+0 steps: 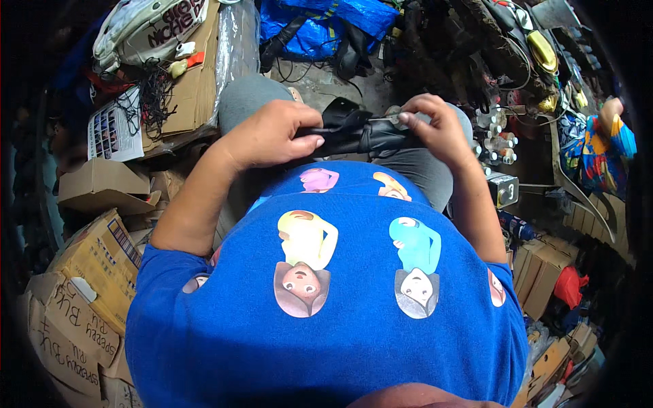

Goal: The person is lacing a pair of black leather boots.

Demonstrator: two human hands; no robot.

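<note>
Nearest: your blue printed shirt fills the lower frame | Left hand: fingers closed over the left end of the black leather piece | Right hand: pinched shut on its right end, thumb on top | Piece: held above your grey-clad lap | Beyond: cardboard boxes at left, blue bag farthest ahead.

Both hands on black leather piece over lap: L hand grips it, R hand pinches small metal bit, maybe scissors.
</note>
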